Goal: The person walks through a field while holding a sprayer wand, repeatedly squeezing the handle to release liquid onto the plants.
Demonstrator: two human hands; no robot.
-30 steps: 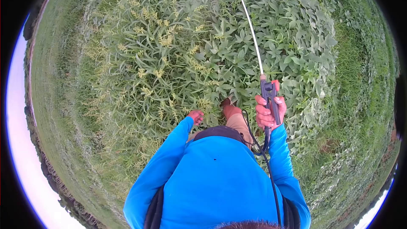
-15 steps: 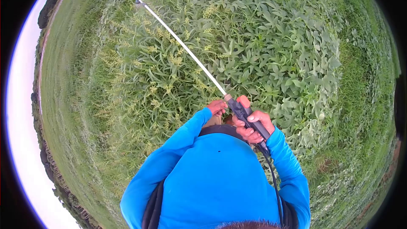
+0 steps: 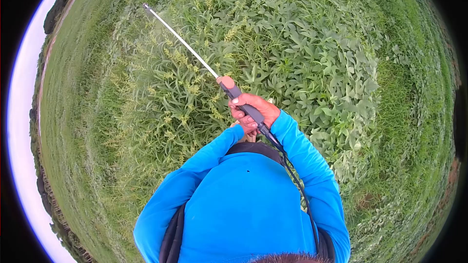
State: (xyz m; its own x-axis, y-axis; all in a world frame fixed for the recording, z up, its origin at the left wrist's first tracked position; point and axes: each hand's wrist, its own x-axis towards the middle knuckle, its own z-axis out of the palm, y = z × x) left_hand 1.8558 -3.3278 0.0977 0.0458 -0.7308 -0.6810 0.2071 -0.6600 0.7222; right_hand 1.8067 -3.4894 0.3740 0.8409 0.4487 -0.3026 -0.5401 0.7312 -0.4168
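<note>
A sprayer wand [image 3: 183,41] with a thin white tube points up and left over the plants, its dark nozzle [image 3: 146,6] at the far end. My right hand [image 3: 263,108] is wrapped round the wand's black handle [image 3: 252,113], thumb lying along the top. An orange-pink part [image 3: 225,82] sits at the front of the handle. From its rear end a black hose [image 3: 292,168] runs down along my right side. Just below the handle, close against my right hand, is my left hand [image 3: 247,127]; its fingers are mostly hidden there.
Dense leafy plants [image 3: 312,53] and taller grassy weeds [image 3: 180,87] cover the ground ahead. Grass [image 3: 402,92] borders them on the right. Dark straps [image 3: 173,234] pass over my blue shirt. Trees [image 3: 61,7] line the field's edge at left.
My right hand has moved left and forward with the sprayer wand, and the nozzle has shifted left. My left hand, apart from the handle before, is now partly covered by it.
</note>
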